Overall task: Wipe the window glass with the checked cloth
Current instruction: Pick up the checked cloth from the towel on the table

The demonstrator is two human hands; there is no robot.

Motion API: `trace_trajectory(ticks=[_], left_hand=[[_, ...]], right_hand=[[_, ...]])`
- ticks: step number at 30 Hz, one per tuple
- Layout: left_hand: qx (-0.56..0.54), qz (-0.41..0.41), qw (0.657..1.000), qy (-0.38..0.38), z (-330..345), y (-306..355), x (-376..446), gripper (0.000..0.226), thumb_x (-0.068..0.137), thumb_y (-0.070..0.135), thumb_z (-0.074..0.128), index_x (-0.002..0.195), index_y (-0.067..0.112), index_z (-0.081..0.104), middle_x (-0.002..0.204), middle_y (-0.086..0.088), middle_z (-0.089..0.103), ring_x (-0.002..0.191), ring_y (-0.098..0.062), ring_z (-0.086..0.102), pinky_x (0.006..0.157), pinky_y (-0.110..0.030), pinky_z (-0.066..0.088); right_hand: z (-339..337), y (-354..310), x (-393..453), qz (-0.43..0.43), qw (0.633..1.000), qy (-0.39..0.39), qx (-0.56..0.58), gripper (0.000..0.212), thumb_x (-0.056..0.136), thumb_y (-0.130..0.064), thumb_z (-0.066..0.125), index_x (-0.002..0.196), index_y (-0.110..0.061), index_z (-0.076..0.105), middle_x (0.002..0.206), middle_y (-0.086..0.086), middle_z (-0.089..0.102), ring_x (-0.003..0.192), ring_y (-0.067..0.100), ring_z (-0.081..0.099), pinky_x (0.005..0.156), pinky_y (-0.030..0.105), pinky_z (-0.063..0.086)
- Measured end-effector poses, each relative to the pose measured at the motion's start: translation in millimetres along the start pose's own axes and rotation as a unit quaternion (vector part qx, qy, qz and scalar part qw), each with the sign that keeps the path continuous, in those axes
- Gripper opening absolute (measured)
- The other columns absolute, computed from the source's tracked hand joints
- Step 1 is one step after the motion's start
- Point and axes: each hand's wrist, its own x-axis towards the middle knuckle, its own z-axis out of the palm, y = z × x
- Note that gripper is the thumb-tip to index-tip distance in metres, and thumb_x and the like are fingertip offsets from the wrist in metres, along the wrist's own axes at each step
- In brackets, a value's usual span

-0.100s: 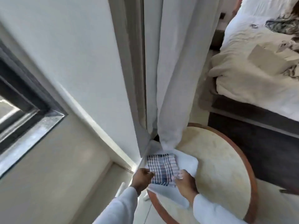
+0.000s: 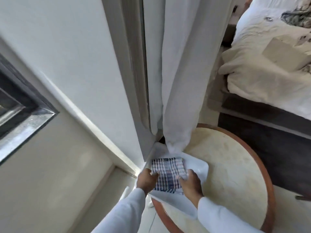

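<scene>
Cloth point(image 2: 168, 175), fingers point(image 2: 155, 175) gripping both edges

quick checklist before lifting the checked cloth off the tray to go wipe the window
1. Left hand grips the checked cloth at its left edge: ok.
2. Right hand pinches its right edge: ok.
3. Cloth lies folded on the white tray: ok.
4. Tray sits fully on the round table: not ok, its left side overhangs.
5. Curtain is clear of the tray: not ok, the hem touches it.
6. Window glass condition: cannot tell.
</scene>
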Motion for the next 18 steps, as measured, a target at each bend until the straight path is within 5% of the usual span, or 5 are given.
trace_trajectory(ticks=[2, 5, 8, 10, 18], left_hand=[[0.021, -0.022, 0.999, 0.027, 2, 8, 13, 0.052, 0.108, 0.048, 0.052, 0.127, 0.003, 0.07, 0.127, -0.02, 0.076, 0.118, -0.04, 0.071, 0.088, -0.035, 0.048], [0.062, -0.04, 0.997, 0.015, 8, 14, 14, 0.035, 0.102, 0.037, 0.053, 0.116, 0.01, 0.072, 0.123, -0.016, 0.079, 0.111, -0.037, 0.075, 0.093, -0.038, 0.058], [0.068, -0.03, 0.997, 0.008, 8, 20, 11, 0.017, 0.088, 0.023, 0.052, 0.093, 0.016, 0.067, 0.104, -0.012, 0.081, 0.096, -0.035, 0.077, 0.089, -0.041, 0.065], [0.069, -0.03, 0.997, 0.01, -2, 26, -2, 0.022, 0.083, 0.024, 0.051, 0.09, 0.012, 0.068, 0.102, -0.012, 0.079, 0.093, -0.037, 0.075, 0.086, -0.041, 0.063], [0.03, 0.016, 0.997, 0.07, -143, 33, -91, 0.05, 0.083, 0.06, 0.051, 0.086, 0.014, 0.069, 0.085, 0.001, 0.073, 0.083, -0.026, 0.069, 0.074, -0.034, 0.05]], right_hand=[[10, -8, 15, 0.011, 0.999, 0.032, -0.014, 0.06, 0.097, -0.039, 0.068, 0.142, -0.003, 0.051, 0.144, 0.018, 0.06, 0.132, 0.039, 0.059, 0.099, 0.041, 0.052], [27, -6, 26, 0.02, 0.997, 0.049, -0.053, 0.054, 0.095, -0.042, 0.07, 0.135, -0.008, 0.054, 0.139, 0.016, 0.06, 0.13, 0.039, 0.058, 0.099, 0.046, 0.053], [28, -10, 26, 0.028, 0.999, 0.032, -0.007, 0.017, 0.091, -0.03, 0.074, 0.09, -0.015, 0.066, 0.097, 0.008, 0.072, 0.094, 0.033, 0.069, 0.078, 0.037, 0.057], [24, -17, 19, 0.011, 0.998, 0.034, 0.054, 0.029, 0.089, -0.021, 0.074, 0.066, -0.019, 0.057, 0.066, -0.002, 0.062, 0.065, 0.023, 0.061, 0.058, 0.032, 0.046], [-2, -100, -75, -0.133, 0.974, -0.021, 0.181, 0.011, 0.095, -0.015, 0.069, 0.106, -0.016, 0.073, 0.092, 0.006, 0.078, 0.091, 0.022, 0.074, 0.091, 0.048, 0.06]])
